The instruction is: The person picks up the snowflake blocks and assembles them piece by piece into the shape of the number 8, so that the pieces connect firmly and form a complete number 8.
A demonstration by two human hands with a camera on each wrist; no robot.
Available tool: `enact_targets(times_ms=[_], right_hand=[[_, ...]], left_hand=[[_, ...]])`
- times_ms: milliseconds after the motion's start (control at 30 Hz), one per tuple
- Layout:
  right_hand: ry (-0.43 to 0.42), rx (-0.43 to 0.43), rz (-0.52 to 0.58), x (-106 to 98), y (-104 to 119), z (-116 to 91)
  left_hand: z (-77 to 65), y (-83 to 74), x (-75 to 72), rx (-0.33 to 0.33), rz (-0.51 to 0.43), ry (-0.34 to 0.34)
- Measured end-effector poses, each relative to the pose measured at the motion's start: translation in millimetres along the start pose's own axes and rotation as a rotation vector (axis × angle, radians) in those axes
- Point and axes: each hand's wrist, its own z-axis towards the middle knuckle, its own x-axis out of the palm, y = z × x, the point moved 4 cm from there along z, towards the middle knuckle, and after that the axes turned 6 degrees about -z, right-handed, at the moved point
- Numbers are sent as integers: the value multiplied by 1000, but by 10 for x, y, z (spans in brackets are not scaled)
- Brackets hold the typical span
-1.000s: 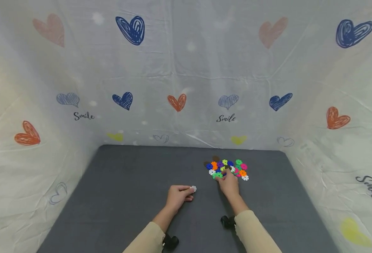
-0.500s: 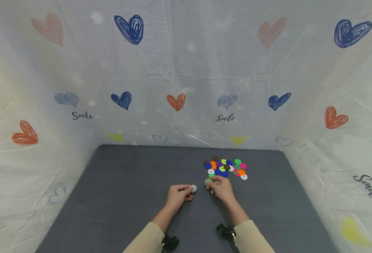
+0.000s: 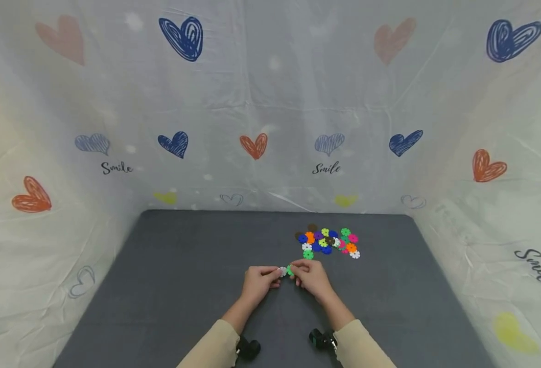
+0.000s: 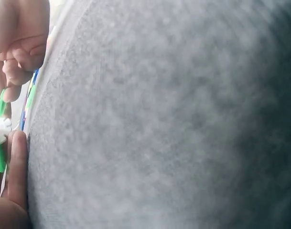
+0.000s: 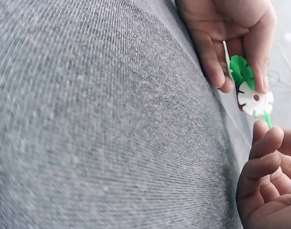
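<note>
**White disc (image 5: 249, 102) met at its rim by edge-on green disc (image 5: 267, 119)**

Two hands are seen. The white disc is pinched by the fingers of the left hand (image 3: 257, 283); at its eleven o'clock in the right wrist view it is touched by a second green disc (image 5: 240, 69). The edge-on green disc is pinched by the fingers of the right hand (image 3: 315, 278), at the white rim's five o'clock; whether it is slotted in cannot be told.

The discs are flat, smooth and plastic-looking, with notched rims. At two o'clock from the hands, a coloured pile (image 3: 323, 243) is spread on the grey, fabric-textured desk (image 3: 196, 286); at least two yellow and three white discs are counted, the total being hidden by overlap. At twelve o'clock the desk is backed by a creased, heart-printed curtain (image 3: 288, 107).
</note>
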Motion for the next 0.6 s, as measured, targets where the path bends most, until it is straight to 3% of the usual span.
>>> enact_targets(times_ms=[300,600], right_hand=[[55,-124,-109,31,33,-7],[49,-94,6,103,69,5]], left_hand=[[-25,22,6,65,23,50],[-23,35,-48,65,-97,75]])
